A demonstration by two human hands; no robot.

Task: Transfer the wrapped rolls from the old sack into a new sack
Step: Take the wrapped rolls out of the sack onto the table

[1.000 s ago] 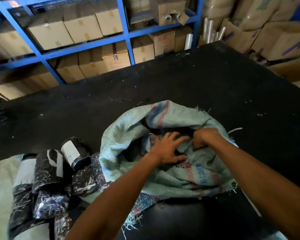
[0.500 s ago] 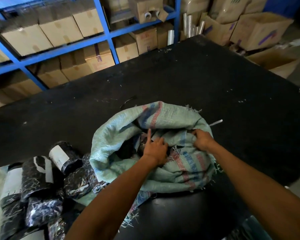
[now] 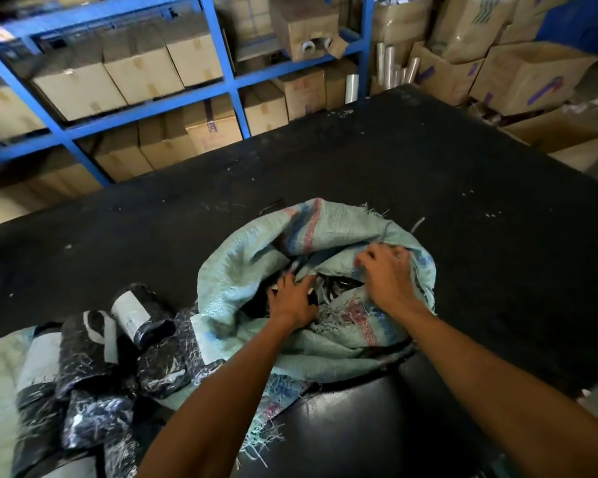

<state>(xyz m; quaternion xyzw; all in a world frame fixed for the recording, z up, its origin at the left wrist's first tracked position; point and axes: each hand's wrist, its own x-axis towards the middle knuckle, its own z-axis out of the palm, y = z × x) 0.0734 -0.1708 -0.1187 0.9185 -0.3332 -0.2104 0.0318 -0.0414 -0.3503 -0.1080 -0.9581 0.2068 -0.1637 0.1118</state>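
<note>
No sleeves on me here, both forearms bare, left hand (image 3: 292, 301) and right hand (image 3: 387, 277) gloveless too.

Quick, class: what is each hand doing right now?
Left hand: reaching into the frayed pale-green woven sack, grip hidden.
Right hand: fingers curled, gripping the sack's rim.

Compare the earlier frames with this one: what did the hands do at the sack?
The right hand shifted from the near rim to the far flap of the sack, grasping it. The left hand reached deeper into the opening. The wrapped rolls beside it stayed put.
</note>
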